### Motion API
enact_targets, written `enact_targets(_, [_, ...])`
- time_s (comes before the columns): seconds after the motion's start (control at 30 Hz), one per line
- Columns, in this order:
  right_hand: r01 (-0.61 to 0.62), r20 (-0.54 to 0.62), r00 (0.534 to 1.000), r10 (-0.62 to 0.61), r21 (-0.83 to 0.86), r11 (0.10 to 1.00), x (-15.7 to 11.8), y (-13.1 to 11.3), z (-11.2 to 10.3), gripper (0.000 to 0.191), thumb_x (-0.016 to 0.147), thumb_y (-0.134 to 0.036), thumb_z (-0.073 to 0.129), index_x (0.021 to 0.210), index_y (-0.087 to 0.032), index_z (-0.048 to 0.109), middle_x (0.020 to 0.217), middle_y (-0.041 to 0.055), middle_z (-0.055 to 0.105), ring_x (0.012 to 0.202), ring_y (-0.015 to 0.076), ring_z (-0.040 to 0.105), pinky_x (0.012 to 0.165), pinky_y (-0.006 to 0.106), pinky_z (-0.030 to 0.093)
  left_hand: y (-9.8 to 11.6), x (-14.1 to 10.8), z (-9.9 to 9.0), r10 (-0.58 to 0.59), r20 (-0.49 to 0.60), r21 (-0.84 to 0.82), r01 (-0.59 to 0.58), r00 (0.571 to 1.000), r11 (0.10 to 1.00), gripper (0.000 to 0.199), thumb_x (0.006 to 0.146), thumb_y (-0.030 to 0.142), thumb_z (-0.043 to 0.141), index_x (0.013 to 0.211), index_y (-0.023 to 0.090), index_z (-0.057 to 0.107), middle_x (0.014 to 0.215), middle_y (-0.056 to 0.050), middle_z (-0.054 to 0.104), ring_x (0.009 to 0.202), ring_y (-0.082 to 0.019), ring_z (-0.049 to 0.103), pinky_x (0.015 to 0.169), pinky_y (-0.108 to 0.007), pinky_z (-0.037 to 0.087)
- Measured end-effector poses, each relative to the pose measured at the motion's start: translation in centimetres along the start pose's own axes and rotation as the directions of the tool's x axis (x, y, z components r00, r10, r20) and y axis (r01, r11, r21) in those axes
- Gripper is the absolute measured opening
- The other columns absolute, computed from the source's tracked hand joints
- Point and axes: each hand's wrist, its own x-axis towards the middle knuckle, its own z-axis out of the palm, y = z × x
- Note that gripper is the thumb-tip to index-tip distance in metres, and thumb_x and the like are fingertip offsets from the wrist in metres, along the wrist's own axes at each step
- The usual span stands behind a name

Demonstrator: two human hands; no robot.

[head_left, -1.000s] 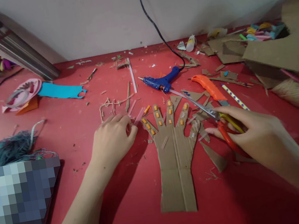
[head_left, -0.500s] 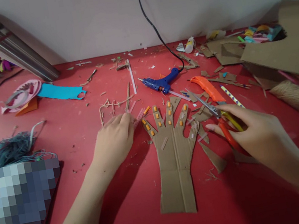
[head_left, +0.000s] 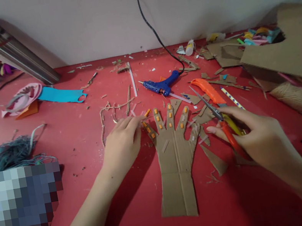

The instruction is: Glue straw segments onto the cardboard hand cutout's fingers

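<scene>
The right hand (head_left: 260, 134) gripped scissors (head_left: 219, 115) and the left (head_left: 122, 141), grip indiscernible, flanked the cutout (head_left: 172, 160), the glue gun (head_left: 161, 87) lying nearer the desk's (head_left: 135, 221) back edge.

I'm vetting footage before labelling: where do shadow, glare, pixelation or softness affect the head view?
Head view: shadow darkens the red table beside the left forearm; pale highlights streak the metal cylinder; coarse pixel blocks hide the lower left; fine detail looks soft, but the cardboard hand reads clearly.

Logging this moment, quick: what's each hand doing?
Left hand: fingers bent, near the loose orange piece; whether it grips anything can't be told.
Right hand: closed around the handles of the scissors.
</scene>
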Motion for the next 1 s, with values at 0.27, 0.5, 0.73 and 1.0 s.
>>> enact_targets(0.27, [0.022,0.012,1.000,-0.023,0.054,0.998,-0.3,0.2,0.3,0.041,0.083,-0.057,0.070,0.107,-0.023,0.073,0.076,0.0032,0.074,0.063,0.0184,0.070,0.053,0.025,0.056,-0.6,0.1,0.2,-0.038,-0.100,0.097,0.048,0.994,0.994,0.030,0.102,0.029,0.043,0.109,0.020,0.070,0.108,-0.010,0.073,0.100,-0.026,0.068,0.085,-0.038,0.054])
enact_targets(0.5, [0.000,0.099,0.995,-0.033,0.314,0.949,-1.5,-0.9,0.3,0.042,0.087,-0.034,0.068,0.128,-0.024,0.066,0.114,0.0071,0.076,0.093,0.0214,0.076,0.080,0.032,0.065,4.0,-1.0,0.1,0.150,0.115,-0.590,-0.054,0.982,0.805,0.019,0.099,0.031,0.058,0.108,0.021,0.071,0.106,-0.005,0.075,0.096,-0.018,0.068,0.088,-0.033,0.053])
enact_targets(0.73, [-0.107,0.165,0.986,0.034,0.456,0.883,-2.4,-2.4,0.4,0.054,0.083,-0.045,0.075,0.131,-0.023,0.064,0.110,0.0090,0.077,0.086,0.0239,0.078,0.076,0.034,0.066,7.6,-3.1,2.0,0.417,0.219,-0.737,-0.131,0.882,0.663,0.031,0.101,0.044,0.057,0.115,0.017,0.065,0.106,-0.009,0.073,0.097,-0.020,0.067,0.088,-0.032,0.053])
enact_targets(1.0, [-0.093,0.199,0.980,0.009,0.419,0.903,-2.6,-1.8,1.7,0.053,0.087,-0.041,0.069,0.137,-0.025,0.061,0.118,0.0092,0.076,0.097,0.0244,0.076,0.083,0.035,0.065,8.9,-4.3,2.3,0.376,0.346,-0.573,-0.124,0.860,0.810,0.021,0.103,0.032,0.043,0.103,0.017,0.057,0.093,-0.009,0.072,0.081,-0.022,0.069,0.077,-0.034,0.056])
